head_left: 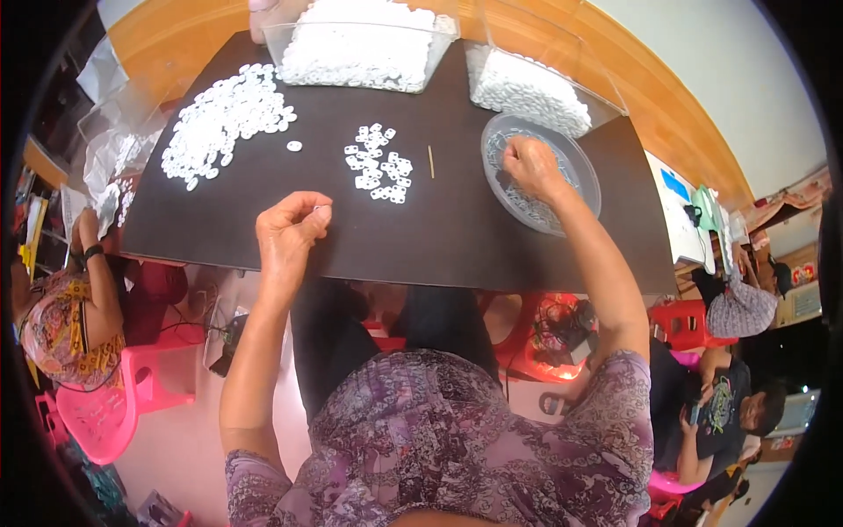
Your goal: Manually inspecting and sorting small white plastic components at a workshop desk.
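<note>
Over the left part of the dark table, my left hand (288,230) is closed in a pinch, thumb against fingers. A whitish speck shows at its fingertips, too small to name. My right hand (532,167) dips into a round clear plastic tub (594,195), its fingers curled and closed over many small, thin grey metal pieces (533,211). What it grips is hidden. Between the hands lies a loose cluster of small white plastic plates with holes (378,165). A thin tan stick (430,162) lies between that cluster and the tub.
White oval pieces (224,123) spread over the table's far left, with one stray oval (294,146) beside them. Two clear bins, a left one (351,77) and a right one (606,101), hold more white pieces at the back. People sit at both sides, near a pink chair (110,413).
</note>
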### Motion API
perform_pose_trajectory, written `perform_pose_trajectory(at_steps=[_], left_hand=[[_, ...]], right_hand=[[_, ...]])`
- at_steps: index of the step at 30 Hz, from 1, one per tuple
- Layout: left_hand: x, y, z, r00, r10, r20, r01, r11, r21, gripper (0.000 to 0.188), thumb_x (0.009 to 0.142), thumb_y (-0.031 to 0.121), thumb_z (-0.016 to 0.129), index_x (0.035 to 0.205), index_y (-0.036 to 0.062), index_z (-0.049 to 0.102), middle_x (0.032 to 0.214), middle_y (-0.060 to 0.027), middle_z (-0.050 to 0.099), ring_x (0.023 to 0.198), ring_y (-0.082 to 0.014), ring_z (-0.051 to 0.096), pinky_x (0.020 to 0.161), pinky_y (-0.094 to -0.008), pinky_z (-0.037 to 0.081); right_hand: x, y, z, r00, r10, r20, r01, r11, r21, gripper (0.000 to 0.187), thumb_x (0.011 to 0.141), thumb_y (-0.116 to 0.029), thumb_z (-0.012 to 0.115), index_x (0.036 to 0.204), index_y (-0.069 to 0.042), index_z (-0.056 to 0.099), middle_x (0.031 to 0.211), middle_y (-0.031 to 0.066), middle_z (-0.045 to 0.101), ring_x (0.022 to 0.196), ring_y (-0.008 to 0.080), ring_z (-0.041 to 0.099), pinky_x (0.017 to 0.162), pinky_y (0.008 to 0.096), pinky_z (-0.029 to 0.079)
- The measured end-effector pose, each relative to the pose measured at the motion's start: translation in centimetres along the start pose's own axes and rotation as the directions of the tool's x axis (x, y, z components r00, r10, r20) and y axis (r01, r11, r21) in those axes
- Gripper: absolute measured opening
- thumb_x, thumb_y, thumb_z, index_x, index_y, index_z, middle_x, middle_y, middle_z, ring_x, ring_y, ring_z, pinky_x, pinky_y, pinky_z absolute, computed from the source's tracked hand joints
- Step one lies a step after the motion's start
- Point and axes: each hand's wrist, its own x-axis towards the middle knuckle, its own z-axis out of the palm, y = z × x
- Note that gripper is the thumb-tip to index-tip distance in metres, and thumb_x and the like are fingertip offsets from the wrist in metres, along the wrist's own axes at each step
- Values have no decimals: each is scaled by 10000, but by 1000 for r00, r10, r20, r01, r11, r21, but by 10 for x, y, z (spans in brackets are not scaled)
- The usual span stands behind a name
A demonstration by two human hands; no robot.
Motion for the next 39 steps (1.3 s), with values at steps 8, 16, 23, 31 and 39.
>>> perform_pose_trajectory(at_steps=[8,16,23,31,39], left_hand=[[-1,1,1,1000,-7,-17,6,1000,-20,110,793,103,654,870,24,657,688,17,582,571,-50,488,500,-188,352],[-5,6,3,996,-85,31,89,979,-182,94,832,48,607,904,-3,639,723,-60,628,587,-93,559,503,-205,411],[-23,12,17,989,-108,99,137,917,-374,86,855,20,578,931,-10,605,767,-104,641,592,-120,590,501,-214,462],[-46,28,23,996,-39,84,72,894,-442,174,831,53,640,993,0,603,752,-56,637,605,-82,564,533,-188,436],[-60,30,12,998,70,-9,-68,922,-382,182,820,46,652,993,-1,620,778,-8,612,646,-53,526,573,-171,422]], right_hand=[[-9,0,-22,985,155,79,-172,933,316,126,719,-100,589,785,7,578,639,75,562,615,152,535,605,313,449],[-18,0,-26,974,68,217,-174,834,523,84,751,36,570,815,-1,611,695,-35,555,659,68,501,622,225,431],[-34,-56,-42,997,40,69,-75,749,658,106,742,20,614,835,-11,653,722,14,609,704,83,543,640,239,444],[-49,-150,-31,986,-93,141,-79,485,871,111,764,-22,642,875,-22,656,798,-18,628,727,37,531,661,191,426],[-49,-196,0,964,-236,121,-21,389,921,116,772,-17,645,888,-21,651,803,-19,630,697,34,529,618,188,419]])
